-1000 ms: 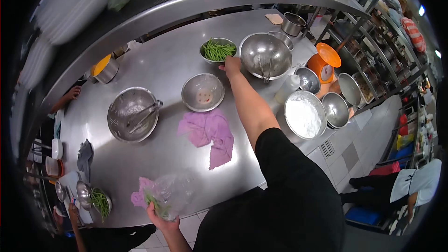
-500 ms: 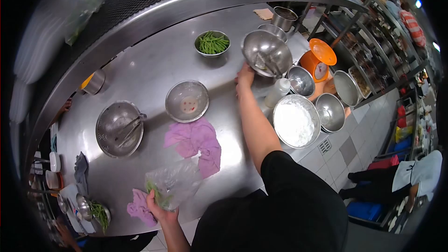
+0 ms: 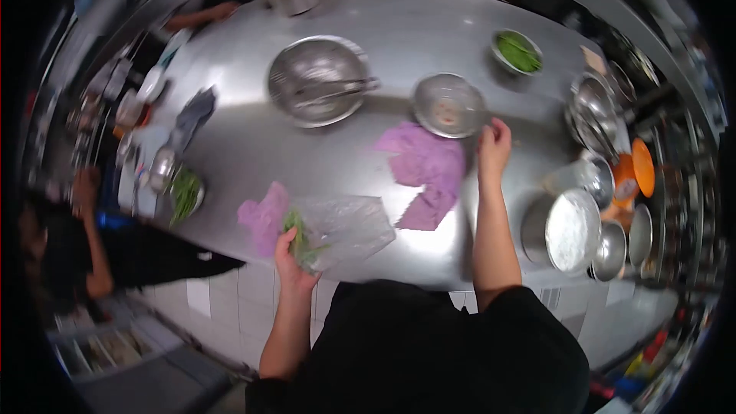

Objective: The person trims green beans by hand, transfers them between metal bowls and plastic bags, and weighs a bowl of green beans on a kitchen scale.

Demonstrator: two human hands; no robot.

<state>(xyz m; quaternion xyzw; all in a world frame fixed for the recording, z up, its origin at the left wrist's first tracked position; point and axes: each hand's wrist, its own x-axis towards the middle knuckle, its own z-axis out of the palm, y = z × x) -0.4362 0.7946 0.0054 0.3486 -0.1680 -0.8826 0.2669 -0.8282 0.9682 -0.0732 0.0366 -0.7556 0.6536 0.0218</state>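
Observation:
My left hand (image 3: 294, 267) is closed on a clear plastic bag (image 3: 354, 222) with some green leafy stalks (image 3: 297, 231) at its near end. The bag lies over the table's front edge area, beside a small pink cloth (image 3: 266, 218). My right hand (image 3: 494, 146) holds nothing, its fingers loosely bent and apart. It is right by the rim of a metal bowl (image 3: 448, 92) with a few reddish bits in the bottom; whether it touches the rim I cannot tell. A larger pink cloth (image 3: 429, 172) lies crumpled just below that bowl.
A big metal bowl (image 3: 318, 80) with tongs stands back left. A bowl of green beans (image 3: 518, 52) is back right. At right stand stacked bowls (image 3: 592, 107), a bowl of white powder (image 3: 573, 230) and an orange scale (image 3: 640, 169). A co-worker's arm (image 3: 96, 245) shows at left.
The view has turned left. My right hand has left the large bowl among the right-hand bowls and come to the bowl with reddish bits. My left hand still holds the bag.

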